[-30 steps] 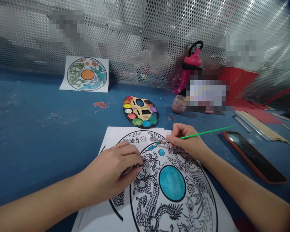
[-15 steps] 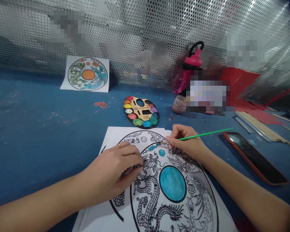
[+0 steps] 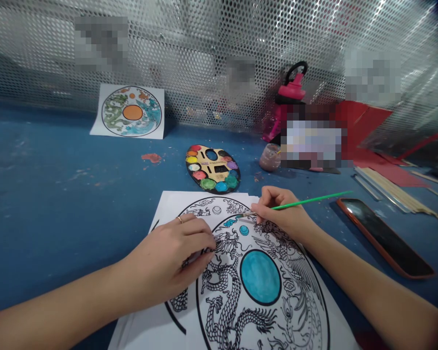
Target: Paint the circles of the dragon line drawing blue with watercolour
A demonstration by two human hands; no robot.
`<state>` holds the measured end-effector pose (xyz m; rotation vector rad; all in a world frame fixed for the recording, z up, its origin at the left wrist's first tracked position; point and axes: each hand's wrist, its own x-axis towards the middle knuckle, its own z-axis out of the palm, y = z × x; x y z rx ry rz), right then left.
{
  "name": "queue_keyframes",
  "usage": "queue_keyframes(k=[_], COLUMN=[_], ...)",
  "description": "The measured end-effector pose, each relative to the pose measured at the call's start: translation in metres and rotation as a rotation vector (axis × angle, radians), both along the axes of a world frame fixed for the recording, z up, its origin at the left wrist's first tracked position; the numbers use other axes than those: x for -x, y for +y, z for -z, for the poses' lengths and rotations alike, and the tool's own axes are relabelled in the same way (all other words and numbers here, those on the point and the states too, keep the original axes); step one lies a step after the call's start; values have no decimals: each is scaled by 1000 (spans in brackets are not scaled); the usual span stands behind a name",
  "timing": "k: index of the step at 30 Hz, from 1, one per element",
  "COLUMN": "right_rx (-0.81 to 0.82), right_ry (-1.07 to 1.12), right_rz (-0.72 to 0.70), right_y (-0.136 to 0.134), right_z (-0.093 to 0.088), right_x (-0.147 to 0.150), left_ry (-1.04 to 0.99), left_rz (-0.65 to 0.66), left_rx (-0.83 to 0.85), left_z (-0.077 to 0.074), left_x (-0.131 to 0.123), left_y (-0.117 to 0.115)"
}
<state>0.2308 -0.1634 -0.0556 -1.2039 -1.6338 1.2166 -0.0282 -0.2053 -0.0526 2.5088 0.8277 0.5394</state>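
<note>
My right hand [image 3: 280, 210] pinches a green-handled paintbrush [image 3: 306, 200], its bristles on the top edge of a printed dragon-and-phoenix colouring sheet [image 3: 257, 323]. Blue paint fills the sheet's central circle [image 3: 261, 277], a small ball [image 3: 244, 230] and a cloud shape beside the brush tip. My left hand [image 3: 182, 250], with a ring on one finger, rests on the sheet's left side; its fingers are loosely bent and a gap shows between them and the thumb. Another printed sheet [image 3: 173, 204] lies underneath. Just beyond the papers is an oval paint palette [image 3: 209, 167] with several colours.
A finished coloured picture [image 3: 110, 127] leans against the perforated metal screen [image 3: 190, 43]. Behind the right hand stand a cup of murky water [image 3: 270, 158] and a pink bottle [image 3: 292, 91]. A phone [image 3: 387, 238], wooden sticks [image 3: 397, 194] and red card [image 3: 365, 124] lie at right.
The brush has shifted very slightly at the sheet's top edge, its handle tilting a little upward. My left hand stays where it was.
</note>
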Motion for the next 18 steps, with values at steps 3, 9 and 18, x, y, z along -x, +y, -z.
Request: queue_keyframes(k=[3, 9, 18], right_rx=[-8, -21, -8], right_ry=[0, -11, -57], right_rz=[27, 8, -43], right_y=[0, -2, -5], right_z=[0, -3, -2], right_x=[0, 1, 3], left_ry=[7, 8, 12], left_rz=[0, 3, -2], left_rx=[2, 4, -5], left_z=[-1, 0, -2], left_x=[0, -1, -1], left_y=[0, 2, 1])
